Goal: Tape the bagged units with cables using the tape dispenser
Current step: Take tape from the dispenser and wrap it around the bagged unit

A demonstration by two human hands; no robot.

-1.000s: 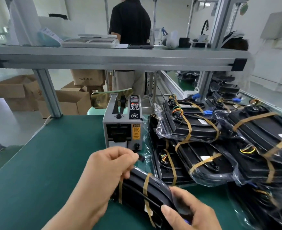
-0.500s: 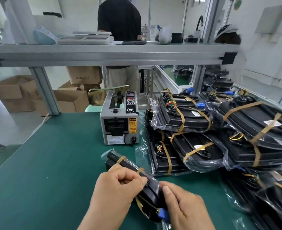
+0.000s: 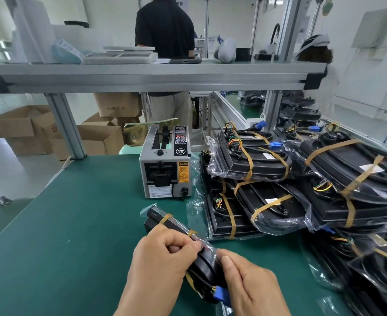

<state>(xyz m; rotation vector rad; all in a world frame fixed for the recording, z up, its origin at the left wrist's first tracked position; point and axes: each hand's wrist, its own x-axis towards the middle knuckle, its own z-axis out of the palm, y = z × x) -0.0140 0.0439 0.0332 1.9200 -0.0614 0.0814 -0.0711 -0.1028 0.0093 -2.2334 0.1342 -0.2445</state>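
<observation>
A black bagged unit [image 3: 165, 221] with brown tape bands and a blue cable connector [image 3: 220, 293] stands on edge on the green mat, near the front. My left hand [image 3: 158, 265] grips its left side with curled fingers at the top edge. On the unit's right side my right hand [image 3: 249, 283] holds it, thumb pressed along the bag. The grey tape dispenser [image 3: 166, 169] sits behind the unit, about a hand's length away, and neither hand touches it.
A pile of taped bagged units [image 3: 302, 179] fills the right half of the mat [image 3: 62, 236]. An aluminium shelf [image 3: 142, 76] crosses overhead. Cardboard boxes [image 3: 28, 128] stand on the floor at left. A person in a black shirt [image 3: 165, 28] stands beyond the bench.
The unit came nearer to me and turned up on its edge. My left hand went from the far end to the middle, and the right hand closed in beside it.
</observation>
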